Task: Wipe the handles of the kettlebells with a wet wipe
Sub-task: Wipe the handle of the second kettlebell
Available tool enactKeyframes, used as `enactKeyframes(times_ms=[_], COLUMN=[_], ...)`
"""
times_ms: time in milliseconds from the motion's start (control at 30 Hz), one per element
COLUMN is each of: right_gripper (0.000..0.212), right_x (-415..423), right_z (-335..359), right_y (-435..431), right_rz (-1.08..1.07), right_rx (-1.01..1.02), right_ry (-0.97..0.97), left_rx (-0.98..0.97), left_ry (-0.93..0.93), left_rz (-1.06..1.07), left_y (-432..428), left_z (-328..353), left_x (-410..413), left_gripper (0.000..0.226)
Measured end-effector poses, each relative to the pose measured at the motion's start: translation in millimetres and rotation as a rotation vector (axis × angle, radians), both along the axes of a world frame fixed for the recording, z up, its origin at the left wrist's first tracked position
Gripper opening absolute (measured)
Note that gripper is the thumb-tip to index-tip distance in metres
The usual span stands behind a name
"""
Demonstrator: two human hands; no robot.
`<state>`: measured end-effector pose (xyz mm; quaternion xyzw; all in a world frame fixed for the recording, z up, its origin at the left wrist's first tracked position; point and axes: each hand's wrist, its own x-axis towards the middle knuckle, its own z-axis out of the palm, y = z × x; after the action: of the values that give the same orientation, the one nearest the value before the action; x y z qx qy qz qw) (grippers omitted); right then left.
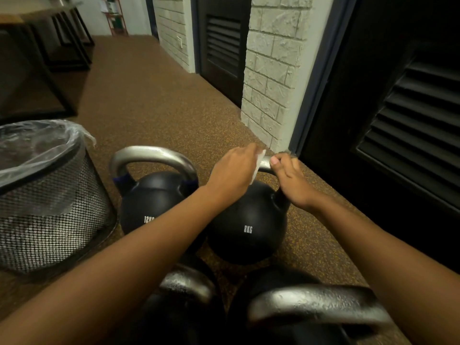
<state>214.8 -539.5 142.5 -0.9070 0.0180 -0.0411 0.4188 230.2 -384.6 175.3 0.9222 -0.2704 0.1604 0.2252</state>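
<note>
**WIPING THE 8 KG HANDLE: STATUS AND HAZARDS**

**Position.** The wipe (259, 161) lies folded over the top bar of the handle (267, 162) of the 8 kg bell (249, 227), which stands upright on the floor (154, 108). Only a white edge of the wipe shows; the rest is hidden under the left hand (231, 170).

**Grip.** The left grip is closed round the wipe and the bar beneath it. The right hand (292, 181) holds the bare right corner of the handle, thumb on top, and steadies the bell.

**Surroundings.** The 12 kg bell (151, 202) stands just beside, to the left, its handle uncovered. Two more bells (316, 302) stand nearer the person, below the forearms. A lined mesh bin (49, 220) sits further left. A brick pillar (271, 70) rises behind.

**Hazards, as judged.**
- Missed area: the right hand covers the corner it holds. That section stays unwiped unless the hands change places.
- Tipping: a hard sideways stroke on a round-bodied bell can rock it against the 12 kg bell. A firm right grip prevents this.
- Slip: a wet bar offers less hold; a lift directly after wiping risks a dropped bell.
- Wipe loss: a loose left grip lets the wipe bunch or fall to the floor, which soils it.
- Three other handles appear untreated; one wipe may dry out first.
</note>
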Motion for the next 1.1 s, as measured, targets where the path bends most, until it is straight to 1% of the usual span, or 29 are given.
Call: enactKeyframes(times_ms=[67,133,167,233,300,367,433,467,533,600,667,733,800,867,967,1033,1100], right_gripper=[0.035,0.034,0.034,0.032,0.034,0.035,0.034,0.033,0.032,0.032,0.031,0.029,0.027,0.026,0.028,0.032,0.034], right_x=[-0.1,0.6,1.1,1.4,1.3,0.6,0.4,0.8,0.8,0.9,0.9,1.1,1.1,0.6,-1.1,-1.3,-1.1], right_z=[-0.2,-0.8,-1.0,-1.0,-0.7,-0.8,-0.8,-1.0,-0.9,-1.3,-1.8,-1.9,-1.1,-0.1,1.7,1.8,1.8], right_y=[0.8,1.1,0.9,0.4,0.5,0.2,-0.1,-0.1,-0.1,-0.2,-1.0,-0.6,-0.2,0.2,1.6,1.6,1.2], right_rz=[0.000,0.001,-0.001,0.001,0.009,0.014,0.016,0.015,0.009,0.006,0.006,0.012,0.022,0.026,0.023,0.016,0.013], right_rx=[-0.007,-0.010,-0.012,-0.007,0.006,0.014,0.011,0.005,-0.008,-0.012,-0.013,-0.002,0.018,0.022,0.008,-0.003,-0.012], right_ry=[-0.002,-0.007,-0.008,-0.005,-0.002,-0.006,-0.001,0.003,0.004,-0.005,-0.011,-0.009,-0.001,0.001,-0.008,-0.009,-0.013], left_rx=[-0.041,-0.048,-0.004,0.127,0.218,0.257,0.251,0.246,0.243,0.310,0.366,0.331,0.236,0.189,0.158,0.096,0.047], left_ry=[0.055,0.118,0.125,0.063,-0.045,-0.164,-0.190,-0.171,-0.069,0.042,0.050,-0.013,-0.066,-0.088,-0.014,0.079,0.220], left_rz=[0.020,0.066,0.090,0.144,0.158,0.069,-0.024,-0.031,0.033,0.104,0.105,0.065,0.018,-0.053,-0.113,-0.064,0.012], left_y=[2.2,0.6,-2.3,-9.0,-13.1,-12.3,-3.0,3.4,14.2,17.1,11.2,4.4,-0.2,1.0,14.1,24.0,28.0], left_z=[1.4,2.8,2.9,2.5,1.0,-3.9,-5.9,-5.2,-3.2,0.3,2.2,-0.1,-4.8,-8.3,-9.9,-8.8,-3.0], left_x=[7.5,14.7,17.0,17.5,14.6,11.1,11.6,13.5,21.2,27.4,26.7,23.4,18.3,13.9,16.1,19.6,19.3], left_gripper=[0.022,0.026,0.029,0.032,0.034,0.028,0.022,0.020,0.023,0.029,0.029,0.028,0.032,0.036,0.040,0.040,0.041])
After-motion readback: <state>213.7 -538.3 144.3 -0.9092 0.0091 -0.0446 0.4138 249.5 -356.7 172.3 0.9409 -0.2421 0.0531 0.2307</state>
